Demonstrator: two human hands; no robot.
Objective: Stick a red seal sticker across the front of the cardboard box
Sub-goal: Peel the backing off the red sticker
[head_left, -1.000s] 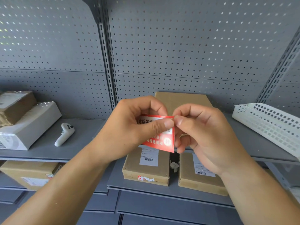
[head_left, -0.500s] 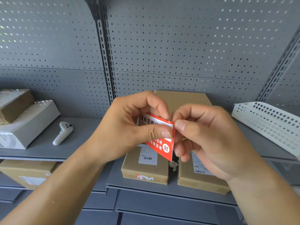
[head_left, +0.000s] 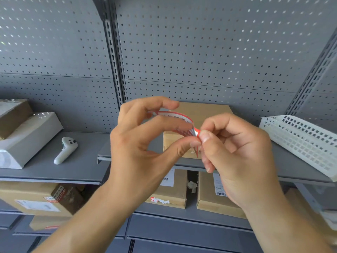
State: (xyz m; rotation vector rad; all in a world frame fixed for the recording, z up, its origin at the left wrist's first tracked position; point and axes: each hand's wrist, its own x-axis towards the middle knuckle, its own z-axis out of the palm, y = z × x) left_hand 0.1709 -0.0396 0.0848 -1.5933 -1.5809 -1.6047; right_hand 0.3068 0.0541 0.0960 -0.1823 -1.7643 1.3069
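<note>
A red seal sticker (head_left: 179, 118) with white print curls in the air between my hands. My left hand (head_left: 144, 141) holds it by finger and thumb. My right hand (head_left: 235, 148) pinches its right corner, where a strip bends downward. Behind them a plain cardboard box (head_left: 206, 114) stands on the middle grey shelf, its front mostly hidden by my fingers.
A white hand controller (head_left: 66, 149) and a wrapped white parcel (head_left: 29, 137) lie on the shelf to the left. A white perforated basket (head_left: 300, 141) sits at the right. Labelled cardboard boxes (head_left: 173, 190) fill the lower shelf. A perforated grey panel backs everything.
The sticker went from flat and facing me to bent in a curve. My left fingers have spread apart, and my right hand has pulled the corner to the right and down.
</note>
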